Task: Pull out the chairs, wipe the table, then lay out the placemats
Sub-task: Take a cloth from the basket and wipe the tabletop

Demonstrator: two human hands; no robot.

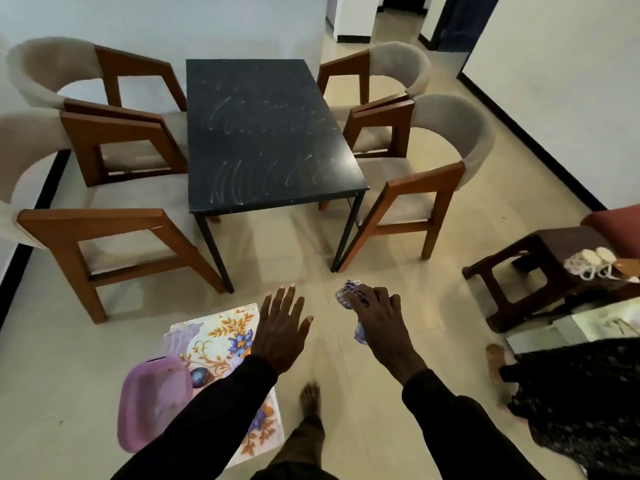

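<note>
A black rectangular table (266, 133) stands ahead, its top streaked with whitish wipe marks. Two wooden chairs with beige backs stand apart from it on the left, the near one (104, 216) and the far one (86, 77), and two on the right, near (426, 174) and far (384, 77). My right hand (381, 320) is shut on a checked blue-white cloth (349, 292), held over the floor short of the table. My left hand (280, 323) is open with fingers spread, above a floral placemat (221, 341) lying on the floor.
A pink plastic basin (152, 400) rests on the floral mat at lower left. A dark wooden stool (540, 268) with a small lace item stands at right. Another person in dark patterned cloth (575, 403) is at lower right. My bare foot (310, 400) is on the tiles.
</note>
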